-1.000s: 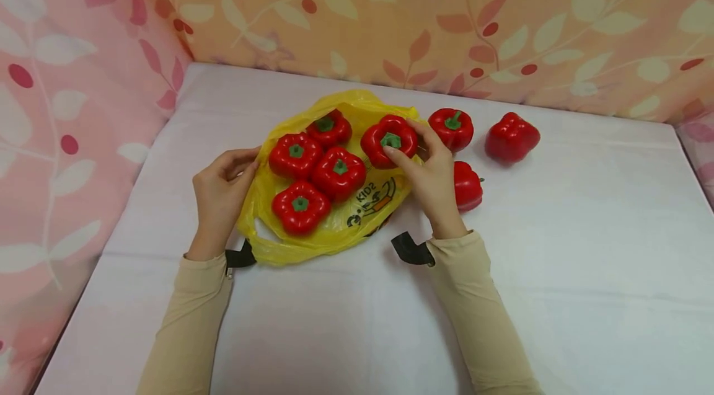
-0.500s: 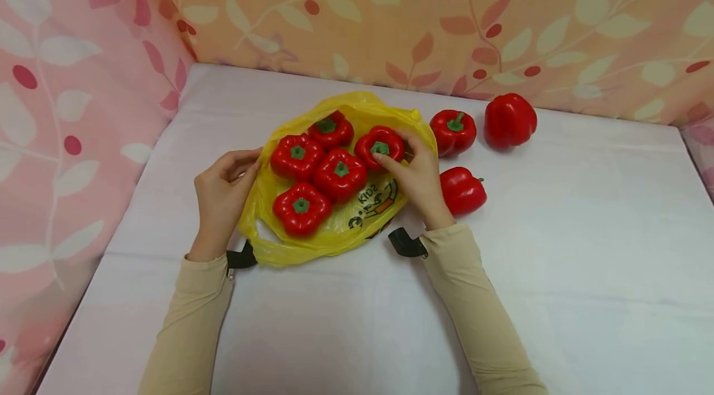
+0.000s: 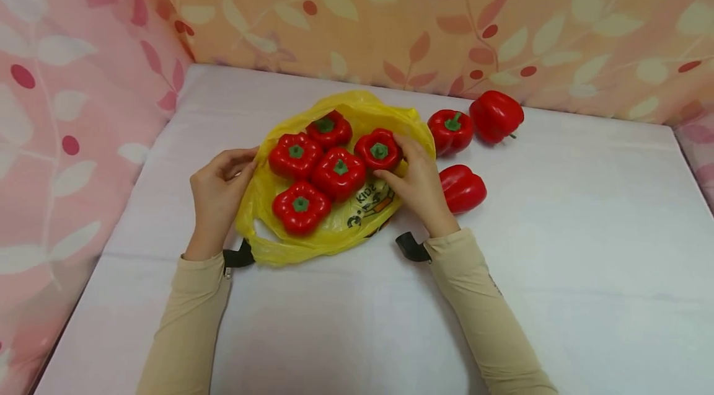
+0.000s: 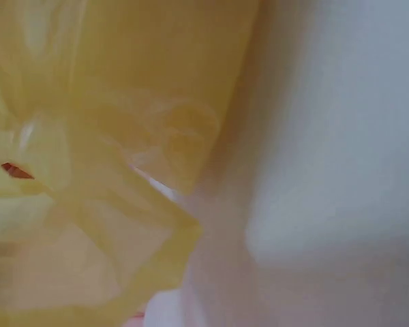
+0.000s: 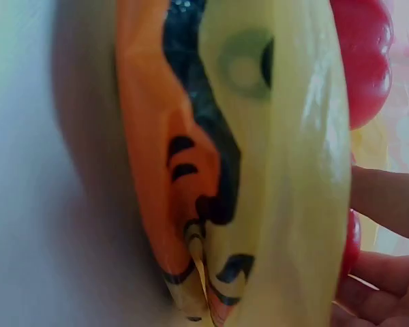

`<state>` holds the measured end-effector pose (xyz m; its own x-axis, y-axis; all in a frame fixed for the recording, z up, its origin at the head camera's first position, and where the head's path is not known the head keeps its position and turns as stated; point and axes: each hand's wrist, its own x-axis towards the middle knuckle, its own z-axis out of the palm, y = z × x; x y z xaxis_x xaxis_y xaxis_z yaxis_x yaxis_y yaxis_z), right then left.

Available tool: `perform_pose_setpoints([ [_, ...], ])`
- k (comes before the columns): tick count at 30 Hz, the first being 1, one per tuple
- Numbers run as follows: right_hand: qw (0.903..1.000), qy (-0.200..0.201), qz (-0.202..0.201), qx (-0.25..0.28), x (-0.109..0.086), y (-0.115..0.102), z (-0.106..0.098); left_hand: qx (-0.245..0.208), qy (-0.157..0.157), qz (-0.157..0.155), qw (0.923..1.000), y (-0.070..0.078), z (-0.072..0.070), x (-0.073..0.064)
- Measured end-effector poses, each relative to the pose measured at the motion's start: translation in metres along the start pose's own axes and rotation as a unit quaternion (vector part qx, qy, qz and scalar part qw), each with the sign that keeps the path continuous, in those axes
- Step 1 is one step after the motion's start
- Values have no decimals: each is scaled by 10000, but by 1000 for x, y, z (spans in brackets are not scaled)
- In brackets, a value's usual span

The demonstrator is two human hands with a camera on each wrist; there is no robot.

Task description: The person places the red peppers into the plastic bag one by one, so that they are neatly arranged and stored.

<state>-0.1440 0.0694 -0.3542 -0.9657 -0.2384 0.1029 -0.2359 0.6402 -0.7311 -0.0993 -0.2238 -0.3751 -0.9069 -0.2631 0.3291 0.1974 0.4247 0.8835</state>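
Note:
A yellow plastic bag lies spread with its mouth wide on the table, several red bell peppers standing inside, green stems up. My left hand pinches the bag's left rim between thumb and fingers. On the bag's right side my right hand reaches over the rim, thumb and fingers spread beside the rightmost bell pepper, fingertips right at its edge. The left wrist view shows mostly yellow film. In the right wrist view, the printed bag side fills the middle, with my fingers at the right.
Outside the bag on its right are three more bell peppers: one upright, one tipped over behind it, and one lying beside my right wrist. Floral cloth walls stand behind and at the left.
My right hand has lowered a bell pepper into the bag's right side, and its thumb has slid off the stem. Outside, the far-right bell pepper has rolled back and left. My left hand stays put.

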Motion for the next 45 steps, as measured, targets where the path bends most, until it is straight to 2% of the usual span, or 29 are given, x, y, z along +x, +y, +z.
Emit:
perform_pose_setpoints([
  [7,9995,142,-58,280,4,8,6,-139,-158,-6,9998,0,6,0],
  [17,9996,129,-119,203,9,2,9,86,-136,47,9999,-1,4,-1],
  [25,9995,45,104,278,3,-1,-2,90,-145,67,9998,0,5,1],
  [30,9986,127,284,433,-4,-5,-12,31,-144,71,9999,3,4,2],
  [34,9970,312,234,666,-10,-4,-20,63,-137,81,9999,2,3,1],
  [37,9951,591,39,798,-17,-2,-27,92,-125,66,9999,0,2,0],
  [41,9930,1011,-115,594,-27,4,-42,105,-122,17,9999,-2,1,-1],
  [45,9911,1275,33,392,-35,14,-61,71,-109,-18,9999,-2,2,0],
])
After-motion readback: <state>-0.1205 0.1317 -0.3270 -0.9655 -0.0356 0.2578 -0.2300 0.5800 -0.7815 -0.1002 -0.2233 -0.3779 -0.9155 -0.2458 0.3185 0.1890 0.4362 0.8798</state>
